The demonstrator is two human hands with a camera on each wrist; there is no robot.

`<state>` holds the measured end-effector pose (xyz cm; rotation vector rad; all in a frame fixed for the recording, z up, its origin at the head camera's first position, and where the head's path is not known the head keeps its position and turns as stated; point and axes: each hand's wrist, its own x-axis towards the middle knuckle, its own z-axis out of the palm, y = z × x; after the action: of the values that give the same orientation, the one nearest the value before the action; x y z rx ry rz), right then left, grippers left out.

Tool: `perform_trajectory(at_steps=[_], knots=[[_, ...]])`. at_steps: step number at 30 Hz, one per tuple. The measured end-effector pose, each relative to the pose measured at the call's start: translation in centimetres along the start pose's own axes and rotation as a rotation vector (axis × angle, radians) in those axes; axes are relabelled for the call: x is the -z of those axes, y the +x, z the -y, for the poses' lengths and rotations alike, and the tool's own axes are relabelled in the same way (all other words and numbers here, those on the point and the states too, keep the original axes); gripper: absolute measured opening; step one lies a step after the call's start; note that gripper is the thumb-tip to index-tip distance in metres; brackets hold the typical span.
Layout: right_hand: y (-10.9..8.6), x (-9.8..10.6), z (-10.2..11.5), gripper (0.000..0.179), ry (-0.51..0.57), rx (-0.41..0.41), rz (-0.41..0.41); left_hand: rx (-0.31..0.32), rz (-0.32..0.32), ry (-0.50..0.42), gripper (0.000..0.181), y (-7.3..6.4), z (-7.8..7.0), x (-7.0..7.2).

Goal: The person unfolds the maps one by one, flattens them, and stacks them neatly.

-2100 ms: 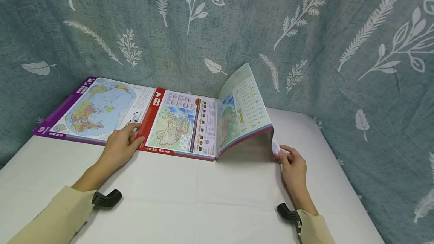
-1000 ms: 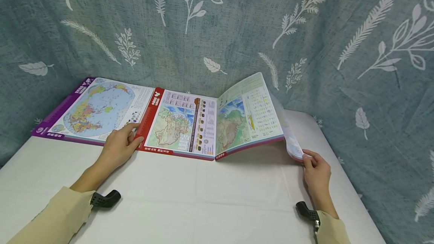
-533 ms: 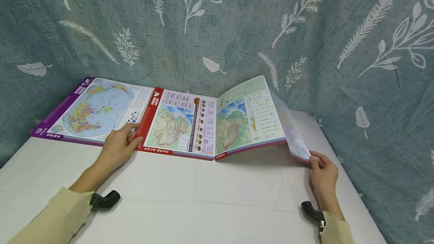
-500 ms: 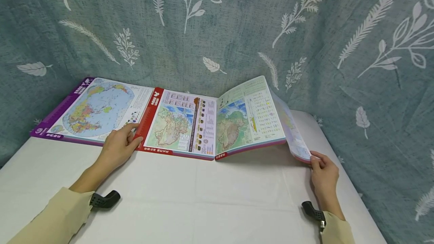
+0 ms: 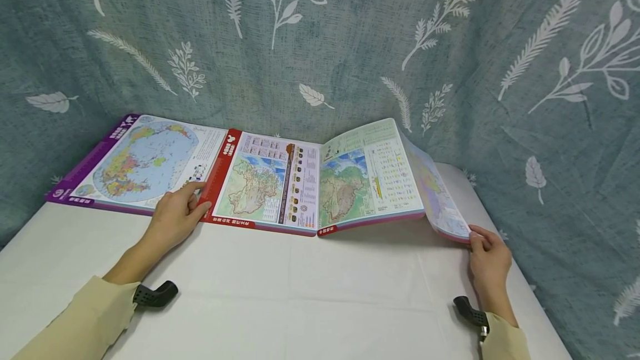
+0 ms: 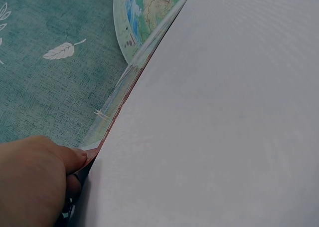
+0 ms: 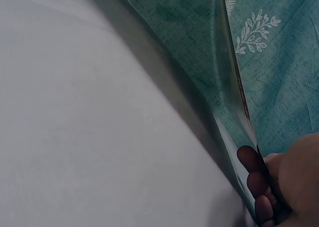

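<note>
A folding map (image 5: 255, 188) with a red left border lies on the white table, its left panel flat. Its tinted right panel (image 5: 345, 188) slants up from the fold. Beyond that, an outer panel (image 5: 437, 196) slopes down toward my right hand (image 5: 490, 260), which pinches its near corner; the right wrist view shows fingertips (image 7: 256, 182) on the panel's underside. My left hand (image 5: 172, 218) holds the map's near left corner. In the left wrist view the thumb (image 6: 75, 159) lies on the red edge; the other fingers are partly hidden.
A world map (image 5: 150, 160) with a purple border lies at left, against the red border. The white table (image 5: 280, 293) extends in front of the maps and to the right. A green-grey curtain (image 5: 320, 43) with white leaf prints hangs close behind.
My right hand has moved rightward, drawing the outer panel out with it. The raised middle panel has sunk lower and flatter. My left hand stays at the same corner.
</note>
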<state>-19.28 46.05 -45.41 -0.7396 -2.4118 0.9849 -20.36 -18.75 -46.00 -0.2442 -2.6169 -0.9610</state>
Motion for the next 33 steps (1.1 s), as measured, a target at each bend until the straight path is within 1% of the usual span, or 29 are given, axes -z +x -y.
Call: perform_trajectory(at_steps=[8,13,19,25,27,33], knots=[[0.5,0.6,-0.3,0.036,0.035,-0.013,-0.006,0.002,0.001,0.000,0.045,0.0,0.1,0.0],[0.8,1.1,-1.0,0.038,0.050,-0.049,-0.010,0.003,0.002,-0.001,0.045,0.0,0.2,-0.1],[1.3,1.5,-1.6,0.037,0.120,-0.081,-0.063,-0.018,-0.011,-0.005,0.044,0.0,0.3,-0.2],[1.5,1.9,-1.6,0.039,0.174,-0.139,-0.100,-0.017,-0.011,0.001,0.045,0.0,0.2,-0.1],[1.4,2.0,-1.6,0.041,0.172,-0.149,-0.106,-0.015,-0.011,0.003,0.045,0.0,0.2,-0.1],[1.1,2.2,-1.5,0.047,0.104,-0.148,-0.134,0.000,0.000,0.001,0.046,0.0,0.2,-0.1]])
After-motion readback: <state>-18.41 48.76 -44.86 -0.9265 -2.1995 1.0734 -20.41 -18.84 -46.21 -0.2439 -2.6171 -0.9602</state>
